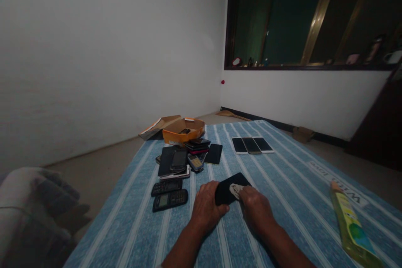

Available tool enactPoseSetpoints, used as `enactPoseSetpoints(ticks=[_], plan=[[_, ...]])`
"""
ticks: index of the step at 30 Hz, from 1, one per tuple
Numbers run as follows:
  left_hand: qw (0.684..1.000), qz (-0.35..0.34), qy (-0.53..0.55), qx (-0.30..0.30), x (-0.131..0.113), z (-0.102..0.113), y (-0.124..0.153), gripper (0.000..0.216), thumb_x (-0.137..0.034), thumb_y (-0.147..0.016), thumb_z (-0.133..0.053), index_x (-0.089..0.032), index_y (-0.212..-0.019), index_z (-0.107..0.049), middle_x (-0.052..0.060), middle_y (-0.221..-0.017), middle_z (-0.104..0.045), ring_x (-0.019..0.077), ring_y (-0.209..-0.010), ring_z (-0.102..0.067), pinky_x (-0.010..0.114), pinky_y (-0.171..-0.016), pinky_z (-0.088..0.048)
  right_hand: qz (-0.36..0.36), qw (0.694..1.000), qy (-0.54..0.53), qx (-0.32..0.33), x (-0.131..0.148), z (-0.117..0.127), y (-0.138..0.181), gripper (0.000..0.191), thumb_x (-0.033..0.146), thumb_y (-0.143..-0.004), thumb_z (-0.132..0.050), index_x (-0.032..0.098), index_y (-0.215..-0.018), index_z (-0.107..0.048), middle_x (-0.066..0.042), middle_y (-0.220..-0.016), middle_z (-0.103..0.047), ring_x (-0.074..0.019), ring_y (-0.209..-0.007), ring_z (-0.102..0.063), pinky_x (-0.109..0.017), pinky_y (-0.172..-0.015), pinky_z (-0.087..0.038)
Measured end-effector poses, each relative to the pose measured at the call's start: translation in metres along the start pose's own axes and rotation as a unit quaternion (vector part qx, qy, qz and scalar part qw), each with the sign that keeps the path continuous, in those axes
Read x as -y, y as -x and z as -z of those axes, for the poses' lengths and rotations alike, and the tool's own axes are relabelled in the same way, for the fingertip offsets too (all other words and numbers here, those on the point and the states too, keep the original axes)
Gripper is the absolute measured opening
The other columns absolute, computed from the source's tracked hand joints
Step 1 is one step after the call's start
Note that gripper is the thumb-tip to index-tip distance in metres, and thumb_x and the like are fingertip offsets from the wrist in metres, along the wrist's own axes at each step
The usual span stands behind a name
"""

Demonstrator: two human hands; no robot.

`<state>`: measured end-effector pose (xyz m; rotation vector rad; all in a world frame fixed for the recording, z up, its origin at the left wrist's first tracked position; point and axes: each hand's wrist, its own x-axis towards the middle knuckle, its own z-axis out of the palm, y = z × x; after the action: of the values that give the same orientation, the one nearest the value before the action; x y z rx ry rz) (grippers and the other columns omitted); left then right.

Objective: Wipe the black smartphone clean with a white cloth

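Note:
My left hand (205,203) grips the left end of a dark smartphone (223,190), thumb along its near edge. The phone lies tilted on or just above the striped cloth; which of the two I cannot tell. Pinched in my right hand (255,205) is a crumpled whitish cloth or tissue (235,189), pressed against the phone's dark face. Left of my left hand are two black keypad phones (170,200). Behind them sits a pile of mixed phones (179,160), with a dark flat phone (214,153) beside it.
Three smartphones (252,145) lie side by side farther back. An open orange box (184,131) stands behind the pile. At the right lies a bottle of yellowish liquid (353,226). A blue striped tablecloth (276,222) covers the table. Grey fabric (31,213) shows at the left.

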<state>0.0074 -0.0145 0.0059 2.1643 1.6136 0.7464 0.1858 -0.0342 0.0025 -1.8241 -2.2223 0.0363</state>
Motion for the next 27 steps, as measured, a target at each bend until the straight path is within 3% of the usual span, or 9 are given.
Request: enactPoseSetpoints(ticks=[9,16,20,27], plan=[[1.0,-0.009,-0.006,-0.001,0.003,-0.001,0.0,0.055,-0.02,-0.061,-0.078,-0.017,-0.112,-0.057,0.007,-0.109,-0.063,0.0268,-0.105,-0.055,0.035,-0.09,-0.043,-0.044,0.999,0.0,-0.004,-0.016,0.001,-0.006,0.043,0.001,-0.085,-0.038,0.018,-0.108,-0.069,-0.008,-0.104,-0.068,-0.0195,-0.1,-0.06,-0.025,-0.082,-0.042],[0.999,-0.022,0.027,0.037,0.005,0.01,-0.002,0.061,-0.016,-0.056,-0.08,-0.018,-0.114,-0.059,0.007,-0.11,-0.064,0.0288,-0.106,-0.056,0.039,-0.092,-0.045,0.023,0.999,0.005,-0.049,0.001,-0.008,0.004,0.03,0.003,-0.088,-0.045,0.016,-0.094,-0.071,-0.008,-0.094,-0.068,-0.0198,-0.09,-0.061,-0.026,-0.076,-0.044],[0.995,-0.016,0.085,0.055,0.013,0.016,-0.003,0.072,-0.011,-0.052,-0.081,-0.017,-0.121,-0.058,0.01,-0.122,-0.062,0.0315,-0.116,-0.054,0.042,-0.102,-0.041,0.067,0.995,0.009,-0.069,0.018,-0.012,0.009,0.027,0.0,-0.085,-0.05,0.015,-0.09,-0.071,-0.009,-0.093,-0.069,-0.0194,-0.088,-0.062,-0.026,-0.079,-0.044],[0.985,-0.011,0.16,0.069,0.024,0.018,-0.002,0.075,-0.008,-0.051,-0.079,-0.021,-0.123,-0.06,0.009,-0.128,-0.06,0.033,-0.121,-0.051,0.045,-0.107,-0.038,0.044,0.997,0.002,-0.057,0.009,-0.001,0.007,0.033,-0.001,-0.085,-0.046,0.016,-0.094,-0.072,-0.008,-0.094,-0.07,-0.0191,-0.09,-0.063,-0.025,-0.079,-0.045]])
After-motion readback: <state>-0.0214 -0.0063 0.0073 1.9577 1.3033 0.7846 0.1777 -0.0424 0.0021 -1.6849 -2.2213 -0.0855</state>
